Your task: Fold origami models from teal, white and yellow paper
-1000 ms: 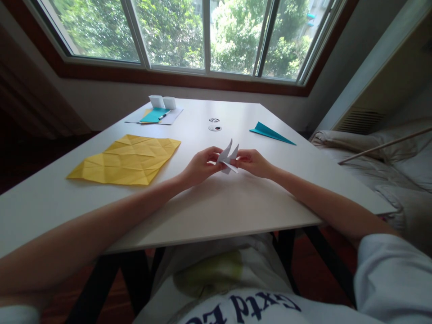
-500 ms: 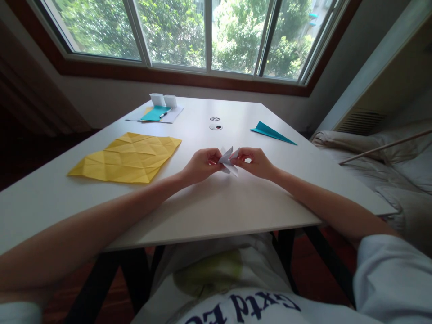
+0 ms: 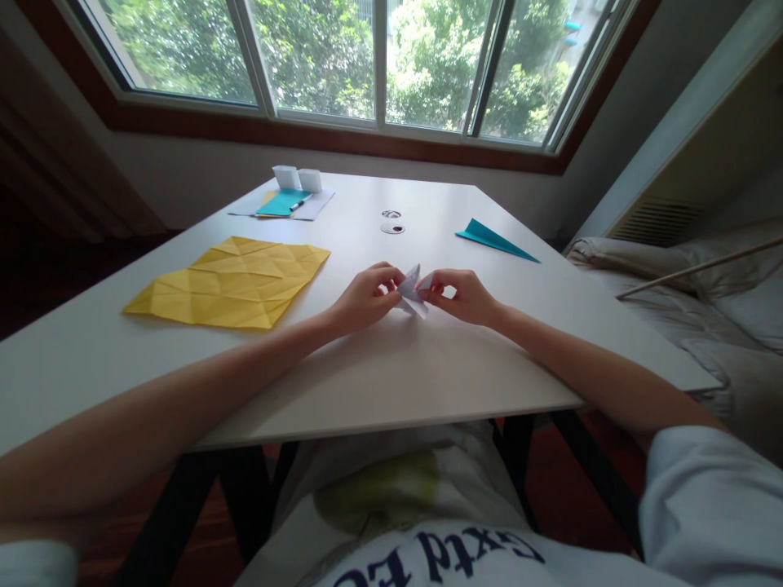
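Left hand (image 3: 365, 298) and right hand (image 3: 462, 295) both pinch a small white folded paper (image 3: 412, 293) betw. fingertips, low over the white table (image 3: 391, 367), centre, near the front edge. Paper already multi-folded w/ a point sticking up; shape looks partway, final form can't tell. Creased yellow sheet (image 3: 232, 281) lies flat to the left, unfolded. Teal folded paper (image 3: 494, 240) far right. Far end: teal sheet (image 3: 281, 204) on white paper w/ pen, two small white boxes (image 3: 298, 178). Big window (image 3: 367, 57) behind, trees outside; bed at right.

L hand (image 3: 365, 297) + R hand (image 3: 463, 296) pinch white folded paper (image 3: 412, 293) | white table (image 3: 428, 367) | yellow creased sheet (image 3: 232, 281) left | teal paper (image 3: 493, 240) far right
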Tool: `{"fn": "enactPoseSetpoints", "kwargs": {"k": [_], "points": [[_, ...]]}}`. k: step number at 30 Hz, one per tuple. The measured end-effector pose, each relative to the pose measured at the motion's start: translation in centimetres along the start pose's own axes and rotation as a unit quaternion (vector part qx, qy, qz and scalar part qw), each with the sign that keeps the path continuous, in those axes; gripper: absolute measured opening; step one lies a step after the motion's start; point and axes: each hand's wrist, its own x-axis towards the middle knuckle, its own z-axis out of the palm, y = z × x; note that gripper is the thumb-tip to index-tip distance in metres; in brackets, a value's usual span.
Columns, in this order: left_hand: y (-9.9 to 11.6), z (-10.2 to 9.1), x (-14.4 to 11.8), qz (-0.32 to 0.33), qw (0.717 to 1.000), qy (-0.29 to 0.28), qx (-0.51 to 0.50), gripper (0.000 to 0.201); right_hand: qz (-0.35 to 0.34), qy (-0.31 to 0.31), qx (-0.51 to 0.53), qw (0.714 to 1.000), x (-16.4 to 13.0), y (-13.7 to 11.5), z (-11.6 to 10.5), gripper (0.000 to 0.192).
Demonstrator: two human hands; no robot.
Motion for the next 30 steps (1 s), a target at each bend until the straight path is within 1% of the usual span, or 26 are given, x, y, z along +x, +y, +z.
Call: {"fn": "enactPoseSetpoints", "kwargs": {"k": [3,5,10,17,20,26,30], "points": [[0.1,-0.2,0.1,0.014,0.999,0.042,-0.008,0.016,-0.006,-0.005,0.007,1.000,0.0,-0.2,-0.1,0.017],[0.2,-0.3,0.1,0.014,0.998,0.052,-0.014,0.014,-0.009,-0.005,0.006,1.000,0.1,-0.4,-0.2,0.017],[0.5,-0.3,0.0,0.012,0.999,0.040,-0.024,0.019,-0.018,0.003,-0.010,1.000,0.2,-0.7,-0.2,0.016],[1.0,-0.4,-0.2,0.033,0.999,0.017,-0.040,0.026,-0.025,0.001,-0.010,1.000,0.2,-0.6,-0.2,0.015],[1.0,-0.3,-0.2,0.034,0.999,0.022,-0.028,0.024,-0.027,-0.002,-0.007,1.000,0.1,-0.5,-0.1,0.015],[0.8,0.0,-0.2,0.037,0.999,0.033,0.022,0.015,-0.011,-0.008,-0.005,1.000,0.1,-0.3,-0.2,0.016],[0.8,-0.1,-0.2,0.062,0.996,0.036,0.056,0.011,0.000,-0.011,-0.004,1.000,0.3,-0.3,-0.4,0.016]]}}
